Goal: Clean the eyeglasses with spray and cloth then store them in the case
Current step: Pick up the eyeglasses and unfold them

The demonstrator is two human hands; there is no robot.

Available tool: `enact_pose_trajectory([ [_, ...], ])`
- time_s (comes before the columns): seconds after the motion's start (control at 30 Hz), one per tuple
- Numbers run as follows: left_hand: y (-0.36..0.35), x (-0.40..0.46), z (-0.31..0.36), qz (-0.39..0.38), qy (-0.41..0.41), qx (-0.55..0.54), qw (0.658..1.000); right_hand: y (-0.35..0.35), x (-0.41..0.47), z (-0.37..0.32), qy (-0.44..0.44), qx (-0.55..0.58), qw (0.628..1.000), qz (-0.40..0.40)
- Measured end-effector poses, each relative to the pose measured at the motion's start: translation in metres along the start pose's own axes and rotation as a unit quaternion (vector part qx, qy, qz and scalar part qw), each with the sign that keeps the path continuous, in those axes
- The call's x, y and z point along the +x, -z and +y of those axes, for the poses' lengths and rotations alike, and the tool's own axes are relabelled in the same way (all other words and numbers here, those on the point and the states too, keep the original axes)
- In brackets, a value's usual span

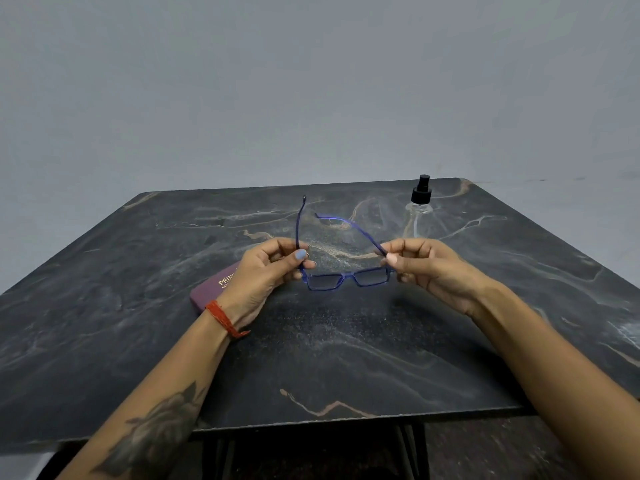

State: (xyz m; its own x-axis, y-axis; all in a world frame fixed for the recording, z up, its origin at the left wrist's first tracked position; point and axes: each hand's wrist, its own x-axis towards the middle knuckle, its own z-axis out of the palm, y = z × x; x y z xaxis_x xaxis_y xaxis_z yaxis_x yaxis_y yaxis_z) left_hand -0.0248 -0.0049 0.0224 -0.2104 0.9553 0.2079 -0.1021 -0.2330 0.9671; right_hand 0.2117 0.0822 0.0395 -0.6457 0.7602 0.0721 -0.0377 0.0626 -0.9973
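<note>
Both hands hold the eyeglasses point(348, 277) above the counter point(381, 358), near its middle. The left hand point(266, 271) has its fingers curled, with the thumb and fingers pinching the frame at the left hinge, where the temple arm meets the lens front; the thumbnail carries light blue polish. The right hand point(420, 263) is likewise curled, its thumb and forefinger pinching the right temple arm just beside its hinge. The eyeglasses have a blue rectangular frame with clear lenses; the lens front faces the person and hangs lowest, and both temple arms are unfolded and extend away toward the far edge of the counter, the left arm rising more steeply than the right. A red thread band point(225, 318) circles the left wrist, and a dark tattoo point(156, 431) marks the left forearm. The case point(211, 289), maroon and closed, lies flat on the counter under and behind the left hand, which hides most of it. Gold lettering on its lid reads "PRIN"; the rest is covered by the hand. The spray bottle point(419, 209), clear with a black pump top, stands upright near the far right corner of the counter, well apart from both hands. No label is legible on it.
</note>
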Motion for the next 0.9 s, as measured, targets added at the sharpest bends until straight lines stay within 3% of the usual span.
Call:
enact_pose_trajectory([
  [0.37,-0.002,-0.003,0.000,0.000,-0.027,0.084,0.996,-0.001,-0.004,0.007,0.047,-0.120,0.986,0.106],
  [0.63,-0.004,-0.006,0.000,-0.018,-0.038,0.135,0.990,-0.004,-0.013,0.016,0.090,-0.268,0.942,0.180],
  [0.9,-0.002,-0.007,-0.006,-0.020,-0.010,0.151,0.988,-0.003,-0.013,0.023,0.085,-0.355,0.910,0.195],
])
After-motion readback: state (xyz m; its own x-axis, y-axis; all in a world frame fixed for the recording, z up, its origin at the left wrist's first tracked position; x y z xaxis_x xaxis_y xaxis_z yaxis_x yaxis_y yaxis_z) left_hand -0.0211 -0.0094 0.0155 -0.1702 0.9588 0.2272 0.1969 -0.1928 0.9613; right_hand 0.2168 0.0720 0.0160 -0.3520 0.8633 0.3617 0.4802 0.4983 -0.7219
